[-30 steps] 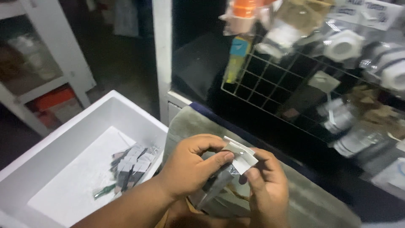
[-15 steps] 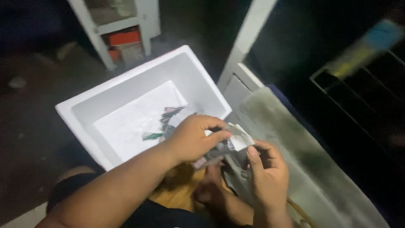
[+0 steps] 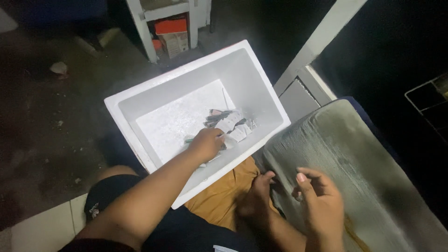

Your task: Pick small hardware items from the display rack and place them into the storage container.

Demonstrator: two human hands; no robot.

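My left hand (image 3: 205,144) reaches down into a white foam box (image 3: 140,100), its fingers curled over a small white packet at the edge of a pile of small packets (image 3: 231,125) on the box floor. Further right, my right hand (image 3: 319,203) hovers over the near end of a grey cushion (image 3: 354,154). Its fingers are spread and it holds nothing. A bare limb (image 3: 254,200) lies just left of that hand, on tan cloth (image 3: 224,191).
The foam box rests partly on my lap, over a dark floor (image 3: 42,116). A white shelf unit (image 3: 163,18) with orange boxes stands at the back. A white post (image 3: 322,39) rises right of the box. A wire rack (image 3: 429,102) shows at the far right.
Both hands held a bundle of packets together over my lap. My left hand has since moved down into the foam box with packets, my right hand has come away open, and the view has tilted downward.
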